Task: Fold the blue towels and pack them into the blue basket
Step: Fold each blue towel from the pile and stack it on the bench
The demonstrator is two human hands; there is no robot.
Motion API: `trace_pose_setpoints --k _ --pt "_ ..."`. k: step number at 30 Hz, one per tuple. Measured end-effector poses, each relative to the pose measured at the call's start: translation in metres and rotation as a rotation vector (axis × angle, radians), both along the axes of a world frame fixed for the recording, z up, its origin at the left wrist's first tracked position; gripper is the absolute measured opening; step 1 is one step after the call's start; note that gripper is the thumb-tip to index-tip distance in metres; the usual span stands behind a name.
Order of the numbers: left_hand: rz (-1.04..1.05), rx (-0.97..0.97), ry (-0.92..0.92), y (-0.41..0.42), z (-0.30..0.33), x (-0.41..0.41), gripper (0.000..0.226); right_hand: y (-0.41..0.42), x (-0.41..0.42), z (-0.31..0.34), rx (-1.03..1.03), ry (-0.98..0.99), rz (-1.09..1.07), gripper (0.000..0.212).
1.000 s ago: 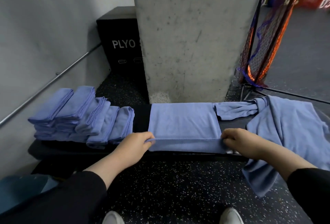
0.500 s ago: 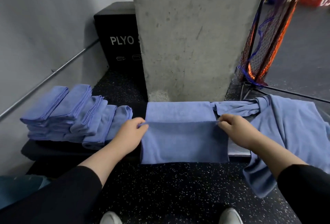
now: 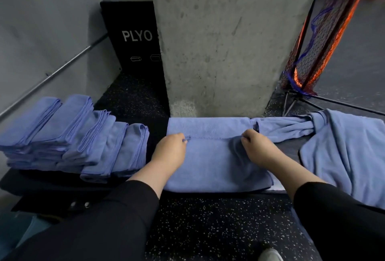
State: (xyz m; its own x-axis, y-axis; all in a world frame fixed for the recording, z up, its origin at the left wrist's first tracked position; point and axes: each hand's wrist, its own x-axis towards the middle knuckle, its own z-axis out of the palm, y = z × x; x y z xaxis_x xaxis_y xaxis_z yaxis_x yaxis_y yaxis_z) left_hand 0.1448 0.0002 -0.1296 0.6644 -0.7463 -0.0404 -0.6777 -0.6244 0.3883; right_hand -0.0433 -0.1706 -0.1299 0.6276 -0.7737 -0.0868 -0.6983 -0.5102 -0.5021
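Observation:
A blue towel [image 3: 210, 163] lies spread on the black bench in front of the concrete pillar. My left hand [image 3: 169, 150] pinches its hemmed edge at the left corner. My right hand [image 3: 257, 146] grips the same edge at the right corner, where the cloth bunches. That edge lies folded over the towel's far part. A stack of folded blue towels [image 3: 68, 135] leans in rows on the bench's left end. Loose unfolded blue towels [image 3: 341, 148] hang over the right end. A teal shape [image 3: 12, 233] shows at the bottom left; I cannot tell whether it is the blue basket.
A concrete pillar [image 3: 218, 42] rises right behind the bench. A black PLYO box [image 3: 133, 31] stands behind on the left, beside a wall with a metal rail [image 3: 54, 71]. An orange and black net on a frame [image 3: 316, 40] stands at the right. Speckled black floor lies below.
Both hands have carried the towel's near edge away from me, from the bench's front edge up over the towel toward its far side. The view has also shifted slightly.

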Motion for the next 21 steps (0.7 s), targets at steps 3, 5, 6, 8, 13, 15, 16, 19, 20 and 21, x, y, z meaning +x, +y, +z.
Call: trace_pose_setpoints --k 3,5,6,8,13,15,16,19,20,21 --pt "-0.037 0.058 -0.039 0.006 0.000 -0.001 0.023 0.005 -0.003 0.004 -0.009 0.062 0.032 0.016" --pt "-0.044 0.112 -0.044 0.012 0.001 0.000 0.023 0.010 -0.009 0.009 0.006 0.105 0.073 0.014" --pt "-0.049 0.136 -0.037 0.016 0.002 0.000 0.024 0.012 -0.013 0.011 0.011 0.134 0.101 0.014" --pt "-0.078 0.192 -0.025 0.027 0.006 -0.003 0.023 0.019 -0.021 0.016 0.035 0.194 0.148 0.014" --pt "-0.167 0.224 -0.018 0.062 0.011 -0.015 0.025 0.035 -0.048 0.023 0.092 0.259 0.229 0.017" --pt "-0.169 0.197 0.004 0.072 0.015 -0.021 0.024 0.039 -0.058 0.025 0.087 0.225 0.238 0.015" --pt "-0.151 0.166 0.032 0.075 0.018 -0.022 0.026 0.040 -0.061 0.027 0.092 0.192 0.233 0.016" --pt "-0.047 -0.030 0.156 0.073 0.030 -0.019 0.034 0.040 -0.061 0.037 0.123 -0.032 0.136 0.020" --pt "-0.001 -0.120 0.211 0.070 0.034 -0.017 0.035 0.040 -0.058 0.041 0.152 -0.147 0.073 0.022" --pt "0.051 -0.219 0.274 0.066 0.040 -0.015 0.035 0.038 -0.053 0.045 0.193 -0.258 0.000 0.024"
